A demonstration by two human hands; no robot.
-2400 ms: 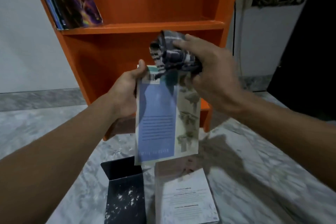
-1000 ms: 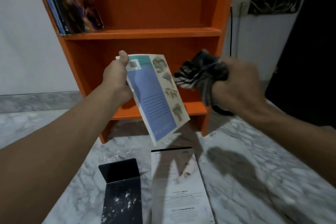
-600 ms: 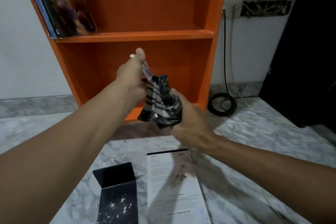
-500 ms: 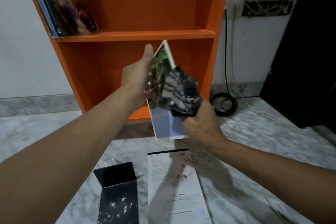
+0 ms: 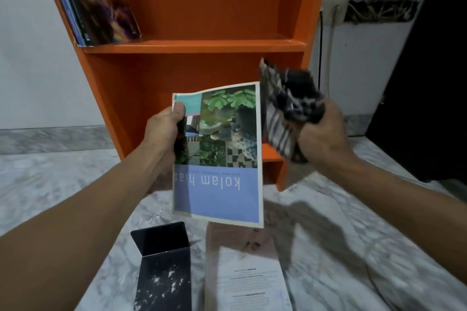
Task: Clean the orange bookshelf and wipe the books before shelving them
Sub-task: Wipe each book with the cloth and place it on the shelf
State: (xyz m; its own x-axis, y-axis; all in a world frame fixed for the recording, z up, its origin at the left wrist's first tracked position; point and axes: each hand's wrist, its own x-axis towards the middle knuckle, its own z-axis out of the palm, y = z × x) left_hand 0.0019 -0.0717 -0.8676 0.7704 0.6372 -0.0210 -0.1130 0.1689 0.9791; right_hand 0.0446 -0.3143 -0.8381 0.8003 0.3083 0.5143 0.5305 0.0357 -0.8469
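my left hand (image 5: pixel 165 131) grips a thin book (image 5: pixel 219 184) by its left edge. my thumb is pressed on the front cover and the other fingers are hidden behind it. the book hangs upright in the air in front of the orange bookshelf (image 5: pixel 202 7). its cover faces me upside down, with plant photos on top and a blue band with the title below.

my right hand (image 5: pixel 321 131) is balled around a dark striped cloth (image 5: pixel 285 103), bunched in my curled fingers just beside the book's right edge. the blur there keeps me from telling whether the cloth touches the cover.

on the upper shelf a few other books (image 5: pixel 98 0) lean against the left wall of the bookshelf. below the held book, on the marble floor (image 5: pixel 50 179), a black bookend (image 5: pixel 164 260) and a white booklet (image 5: pixel 252 278) lie side by side. a dark cable (image 5: pixel 321 45) runs down the white wall to the right of the bookshelf.
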